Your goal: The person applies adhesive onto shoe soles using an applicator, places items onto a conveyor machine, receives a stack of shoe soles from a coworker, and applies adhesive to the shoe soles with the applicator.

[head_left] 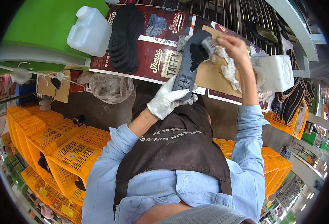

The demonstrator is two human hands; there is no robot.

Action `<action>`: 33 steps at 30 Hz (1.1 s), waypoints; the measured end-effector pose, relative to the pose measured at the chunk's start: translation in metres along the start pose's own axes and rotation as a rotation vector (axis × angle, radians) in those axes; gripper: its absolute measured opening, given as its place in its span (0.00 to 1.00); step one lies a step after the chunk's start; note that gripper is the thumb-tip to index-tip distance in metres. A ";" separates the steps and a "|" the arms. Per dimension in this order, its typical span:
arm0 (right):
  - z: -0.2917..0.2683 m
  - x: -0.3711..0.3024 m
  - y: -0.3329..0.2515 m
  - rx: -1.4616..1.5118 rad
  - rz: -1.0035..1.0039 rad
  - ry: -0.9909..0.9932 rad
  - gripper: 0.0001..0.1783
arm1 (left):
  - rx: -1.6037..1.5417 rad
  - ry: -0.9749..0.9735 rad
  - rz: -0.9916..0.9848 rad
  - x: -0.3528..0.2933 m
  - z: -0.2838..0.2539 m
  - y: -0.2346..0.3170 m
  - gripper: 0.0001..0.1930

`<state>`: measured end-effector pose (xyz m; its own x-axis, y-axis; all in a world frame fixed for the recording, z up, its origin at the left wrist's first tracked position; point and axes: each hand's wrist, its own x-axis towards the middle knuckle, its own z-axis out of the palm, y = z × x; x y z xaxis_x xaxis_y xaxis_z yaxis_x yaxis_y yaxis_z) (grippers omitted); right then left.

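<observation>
My left hand, in a white glove, grips the heel end of a black shoe sole and holds it tilted over the near edge of the bench. The front part of the sole carries a dark, wet-looking patch. My bare right hand is closed on a small brush, whose blurred head touches the sole near its toe. A stack of black soles lies on the bench to the left. Crumpled white paper rests on brown cardboard below my right hand.
A white jug stands at the left and an open-topped white container at the right. Metal bars run along the back, with shoe parts on them. Orange crates are stacked behind me on both sides. A clear plastic bag hangs below the bench.
</observation>
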<state>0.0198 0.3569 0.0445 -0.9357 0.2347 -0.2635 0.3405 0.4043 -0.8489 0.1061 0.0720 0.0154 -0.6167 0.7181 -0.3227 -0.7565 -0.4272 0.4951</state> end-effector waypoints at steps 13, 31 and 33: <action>-0.025 0.051 0.019 0.078 -0.155 0.307 0.13 | -0.018 0.025 -0.007 -0.004 -0.008 0.009 0.25; -0.023 0.083 0.005 0.023 -0.097 0.009 0.15 | -0.017 0.032 0.010 -0.008 -0.018 0.024 0.23; -0.001 0.054 -0.036 -0.152 -0.033 -0.258 0.14 | -0.018 0.060 0.015 -0.010 -0.020 0.024 0.21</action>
<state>-0.0430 0.3560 0.0614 -0.9326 -0.0050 -0.3608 0.3011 0.5405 -0.7856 0.0898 0.0432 0.0147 -0.6395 0.6776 -0.3633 -0.7506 -0.4479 0.4858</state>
